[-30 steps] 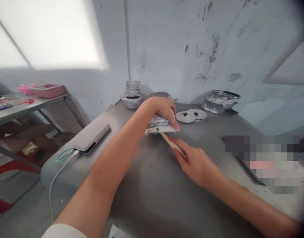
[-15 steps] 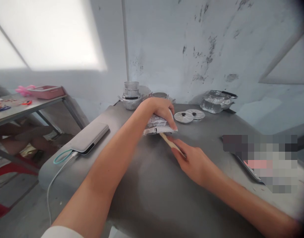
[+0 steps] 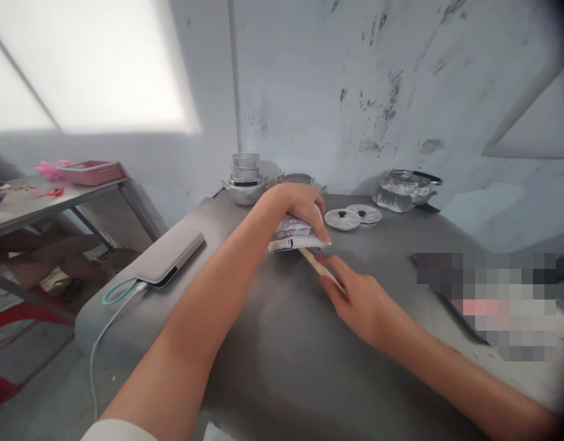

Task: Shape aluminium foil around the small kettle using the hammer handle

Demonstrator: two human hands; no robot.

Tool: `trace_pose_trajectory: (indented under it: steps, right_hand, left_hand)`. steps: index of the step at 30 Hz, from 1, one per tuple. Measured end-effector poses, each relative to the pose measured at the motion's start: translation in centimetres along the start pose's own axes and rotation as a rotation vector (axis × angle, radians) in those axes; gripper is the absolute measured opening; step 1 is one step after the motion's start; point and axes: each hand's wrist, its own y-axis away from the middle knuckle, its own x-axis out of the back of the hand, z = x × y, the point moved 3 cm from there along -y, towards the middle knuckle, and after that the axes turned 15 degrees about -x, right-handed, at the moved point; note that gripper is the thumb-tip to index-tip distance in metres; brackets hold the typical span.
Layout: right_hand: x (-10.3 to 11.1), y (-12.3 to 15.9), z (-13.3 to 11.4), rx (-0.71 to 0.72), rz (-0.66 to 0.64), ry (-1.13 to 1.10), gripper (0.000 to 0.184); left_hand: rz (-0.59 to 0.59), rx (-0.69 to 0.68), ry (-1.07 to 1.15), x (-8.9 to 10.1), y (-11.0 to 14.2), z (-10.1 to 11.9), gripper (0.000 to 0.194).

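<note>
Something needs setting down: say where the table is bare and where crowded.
Bare: table between the forearms; right of the lids, in front of the silvery cookware. Crowded: back edge by stacked pots; around the silvery packet under the left hand.

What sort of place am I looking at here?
Probably a plain workroom or small workshop: a grey table bearing metal pots, a stained wall, and a second table off to the left.

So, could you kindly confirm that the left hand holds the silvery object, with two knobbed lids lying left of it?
Not quite: the two knobbed lids lie right of the silvery object, as the head view shows; the left hand does hold it.
</note>
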Motion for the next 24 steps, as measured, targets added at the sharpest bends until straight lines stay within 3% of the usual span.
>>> trace_pose_trajectory:
  steps: [5, 8, 11, 13, 16, 20, 24]
  right_hand:
    - [0.4, -0.3, 0.3, -0.073, -0.048, -0.010, 0.017]
    - [1.3, -0.4, 0.6, -0.100, -0.270, -0.094, 0.013]
    - [2.8, -0.5, 1.2, -0.064, -0.392, -0.171, 0.024]
    - [3.7, -0.6, 2.0, -0.062, -0.338, -0.100, 0.027]
    - [4.2, -0.8, 2.9, -0.024, -0.115, 0.152, 0.025]
    - [3.5, -0.9, 3.4, -0.060, 0.080, 0.477, 0.036]
    - [2.5, -0.9, 3.3, -0.028, 0.210, 0.561, 0.040]
  left_hand:
    - [0.006, 0.008, 0.011, -0.1, -0.1, -0.1, 0.086]
    - [0.004, 0.015, 0.025, -0.1, 0.0, -0.2, 0.085]
    - [-0.002, 0.016, 0.027, -0.1, -0.1, -0.4, 0.085]
    - [-0.002, 0.005, 0.015, 0.0, -0.1, -0.5, 0.084]
    - [0.006, -0.017, 0.006, 0.1, -0.1, -0.5, 0.083]
    - [0.011, -0.038, 0.014, 0.1, 0.0, -0.3, 0.083]
    - [0.017, -0.034, 0.021, 0.1, 0.1, -0.2, 0.082]
